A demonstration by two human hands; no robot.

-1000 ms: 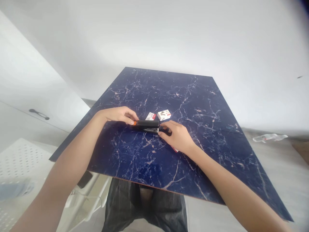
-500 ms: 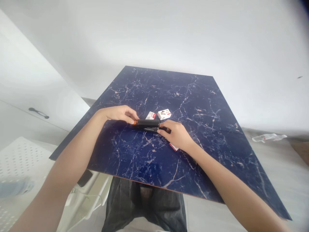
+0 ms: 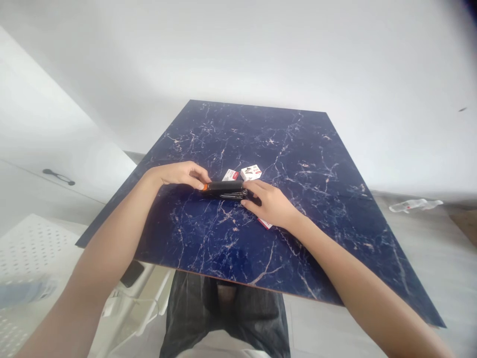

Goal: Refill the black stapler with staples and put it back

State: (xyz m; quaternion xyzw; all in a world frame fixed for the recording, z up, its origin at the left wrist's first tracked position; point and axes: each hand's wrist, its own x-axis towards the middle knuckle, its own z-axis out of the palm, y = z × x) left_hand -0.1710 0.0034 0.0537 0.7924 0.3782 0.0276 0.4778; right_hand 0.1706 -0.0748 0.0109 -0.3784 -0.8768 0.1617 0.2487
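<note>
A black stapler (image 3: 224, 187) with an orange end lies lengthwise across the blue marbled table (image 3: 238, 248). My left hand (image 3: 189, 175) pinches its orange end between thumb and fingers. At the opposite end, the fingers and thumb of my right hand (image 3: 268, 200) are closed around the stapler's tip. Just behind the stapler stand a small white box (image 3: 251, 172) with a dark picture and red print, and a flat white-and-red packet (image 3: 230, 175). Another red-and-white piece (image 3: 265, 223) shows partly from under my right hand.
To the left is a white cabinet with a dark handle (image 3: 58, 176). A white perforated surface (image 3: 33, 243) and a dark flat object (image 3: 132, 273) sit low on the left. Clear plastic bottles (image 3: 415, 205) lie on the floor at right. A white wall rises behind the table.
The camera view has shifted slightly. Both hands keep their places at the two ends of the stapler, whose long side near my right hand now shows a slightly wider gap.
</note>
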